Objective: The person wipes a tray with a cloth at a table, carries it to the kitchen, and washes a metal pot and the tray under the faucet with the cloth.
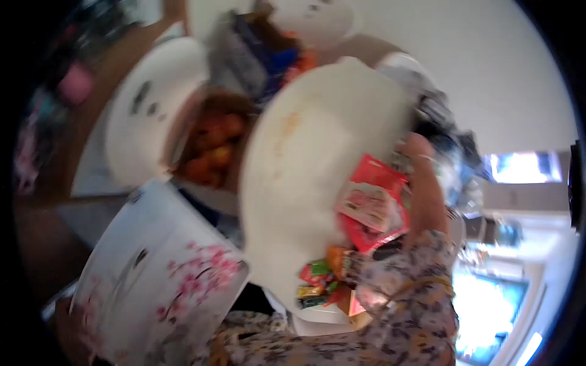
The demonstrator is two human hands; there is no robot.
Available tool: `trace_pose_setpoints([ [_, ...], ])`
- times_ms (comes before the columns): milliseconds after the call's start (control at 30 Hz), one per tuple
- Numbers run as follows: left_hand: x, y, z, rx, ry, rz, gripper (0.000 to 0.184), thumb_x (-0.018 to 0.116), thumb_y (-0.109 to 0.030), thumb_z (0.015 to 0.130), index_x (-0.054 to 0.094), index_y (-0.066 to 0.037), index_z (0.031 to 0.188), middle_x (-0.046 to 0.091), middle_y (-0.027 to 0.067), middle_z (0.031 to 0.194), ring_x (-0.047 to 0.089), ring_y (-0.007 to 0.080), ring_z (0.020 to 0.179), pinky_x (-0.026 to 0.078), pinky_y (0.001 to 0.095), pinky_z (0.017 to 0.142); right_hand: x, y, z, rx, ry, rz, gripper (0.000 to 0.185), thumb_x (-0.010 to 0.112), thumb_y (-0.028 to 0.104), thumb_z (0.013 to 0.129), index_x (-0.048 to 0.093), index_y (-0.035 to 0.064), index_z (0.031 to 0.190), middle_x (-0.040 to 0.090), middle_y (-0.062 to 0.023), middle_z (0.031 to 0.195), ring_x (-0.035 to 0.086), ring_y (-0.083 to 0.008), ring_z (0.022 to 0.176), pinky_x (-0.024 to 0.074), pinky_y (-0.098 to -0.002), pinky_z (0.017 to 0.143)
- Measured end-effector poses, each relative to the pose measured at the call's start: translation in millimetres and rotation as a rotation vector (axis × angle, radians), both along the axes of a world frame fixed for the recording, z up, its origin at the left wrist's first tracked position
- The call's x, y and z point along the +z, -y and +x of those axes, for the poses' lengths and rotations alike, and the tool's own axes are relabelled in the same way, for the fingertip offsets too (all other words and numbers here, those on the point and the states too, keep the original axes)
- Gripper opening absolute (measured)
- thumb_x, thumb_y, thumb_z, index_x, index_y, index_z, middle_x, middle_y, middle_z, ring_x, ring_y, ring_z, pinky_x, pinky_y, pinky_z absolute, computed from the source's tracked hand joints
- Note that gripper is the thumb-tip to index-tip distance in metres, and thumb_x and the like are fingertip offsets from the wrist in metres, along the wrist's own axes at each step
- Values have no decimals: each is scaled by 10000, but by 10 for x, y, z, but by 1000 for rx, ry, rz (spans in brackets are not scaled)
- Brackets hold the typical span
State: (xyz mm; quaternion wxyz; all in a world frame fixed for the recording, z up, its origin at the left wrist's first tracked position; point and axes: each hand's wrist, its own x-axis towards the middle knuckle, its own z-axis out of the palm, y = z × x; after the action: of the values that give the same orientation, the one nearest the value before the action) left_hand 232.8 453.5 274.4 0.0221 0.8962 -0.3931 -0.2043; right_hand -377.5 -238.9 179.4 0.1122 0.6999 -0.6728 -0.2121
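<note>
A white panel with pink blossom branches and a dark mark (pixel 201 280) fills the lower left. My left hand (pixel 66 314) is in shadow at its far edge and appears to grip it. My right hand (pixel 417 146) reaches over the far right side of a white table (pixel 305 183), beside cluttered dark and clear items. Its fingers are blurred and partly hidden, so I cannot tell what they touch. Below that hand lies a red packet with a pale label (pixel 369 204). Several small colourful wrapped packets (pixel 320 280) sit near my floral sleeve (pixel 415 287).
An open box of red and orange fruit (pixel 213 146) stands left of the table, beside a white chair back with dark marks (pixel 155 113). Another white chair back (pixel 317 21) is at the top. Boxes and blue packaging (pixel 250 58) sit between them. A bright window (pixel 491 317) shows at right.
</note>
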Motion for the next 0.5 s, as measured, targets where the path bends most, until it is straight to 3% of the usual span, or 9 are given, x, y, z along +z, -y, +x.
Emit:
trace_pose_setpoints([
  [33,73,228,-194,-126,236,104,454,613,-281,800,523,-14,1155,584,151,1046,583,242,902,496,363,694,125,9,65,-59,50,105,444,703,406,681,692,30,915,656,-199,1011,636,-350,928,497,-438,836],
  [67,94,326,-133,171,-104,9,378,632,-279,761,594,6,1006,592,84,879,554,174,761,472,329,628,83,80,54,108,78,122,495,719,436,672,683,25,945,647,-194,1035,637,-345,924,493,-438,840],
  [100,165,403,-65,305,-249,-28,331,647,-256,738,629,19,922,596,45,790,540,136,694,460,312,597,344,-196,506,92,22,25,468,704,421,709,678,30,965,645,-186,1037,633,-331,945,490,-427,844],
  [167,283,558,17,426,-339,-5,253,672,-190,709,662,37,820,599,-5,692,529,92,635,447,295,568,468,-372,1083,92,62,-118,380,682,362,746,684,50,962,648,-179,997,627,-316,952,489,-407,838],
  [233,235,573,110,343,-437,-11,163,682,-105,707,666,26,803,597,-16,675,532,79,639,446,277,576,389,-467,1384,523,382,-71,303,663,278,765,687,62,975,645,-170,986,628,-315,905,495,-379,797],
  [267,269,631,119,339,-421,-15,163,682,-105,707,666,26,803,597,-16,675,532,79,639,446,277,576,499,-711,1783,517,628,150,286,660,221,766,682,53,996,638,-162,951,628,-306,827,494,-367,741],
  [367,339,792,229,325,-591,-61,127,697,-87,712,668,13,785,598,-16,676,526,69,623,443,261,571,929,-1670,2936,996,879,362,239,660,59,775,656,3,1008,613,-147,885,602,-292,782,482,-364,732],
  [433,284,839,267,279,-614,-42,101,702,-73,716,671,2,775,595,-18,665,516,58,607,438,248,562,976,-2037,3428,1353,1055,433,411,724,177,727,614,15,1088,606,-140,978,604,-309,844,489,-371,754],
  [500,242,842,271,245,-599,-63,122,709,-90,712,662,8,769,592,-11,648,511,67,597,441,258,561,896,-2272,3739,1395,970,420,437,747,231,690,617,41,1061,597,-140,1008,614,-316,862,503,-380,743],
])
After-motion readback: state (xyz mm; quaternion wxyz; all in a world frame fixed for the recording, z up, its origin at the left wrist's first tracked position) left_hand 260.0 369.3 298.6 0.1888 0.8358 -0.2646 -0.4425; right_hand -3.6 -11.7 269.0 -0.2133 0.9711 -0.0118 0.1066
